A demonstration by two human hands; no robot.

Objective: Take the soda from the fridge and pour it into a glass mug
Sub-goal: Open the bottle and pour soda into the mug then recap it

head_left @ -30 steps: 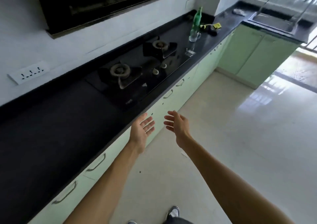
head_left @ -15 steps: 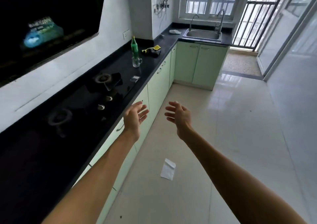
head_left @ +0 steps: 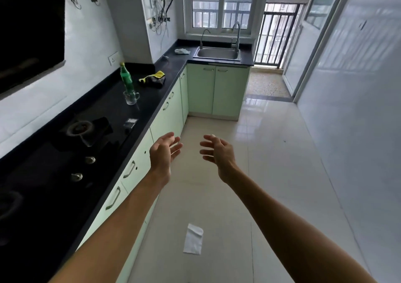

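A green soda bottle (head_left: pixel 126 79) stands upright on the black counter (head_left: pixel 152 100) far ahead on the left. Just in front of it sits a clear glass mug (head_left: pixel 130 98) with its handle to the right. Both my hands hang in the air over the floor, well short of the bottle and mug. My left hand (head_left: pixel 163 155) has relaxed, spread fingers and holds nothing. My right hand (head_left: pixel 218 153) faces it, fingers loosely spread, also holding nothing. No fridge is in sight.
A gas hob (head_left: pixel 80 130) fills the near counter. A yellow-black cloth (head_left: pixel 153 79) lies past the bottle, and a steel sink (head_left: pixel 217 53) sits under the window. Green cabinets (head_left: pixel 167 113) line the left. A white paper (head_left: pixel 193 239) lies on the tiled floor.
The view has swung right and up from the hob to the length of the kitchen. The bottle and mug now appear nearer the centre-left. Both hands stay raised and holding nothing.
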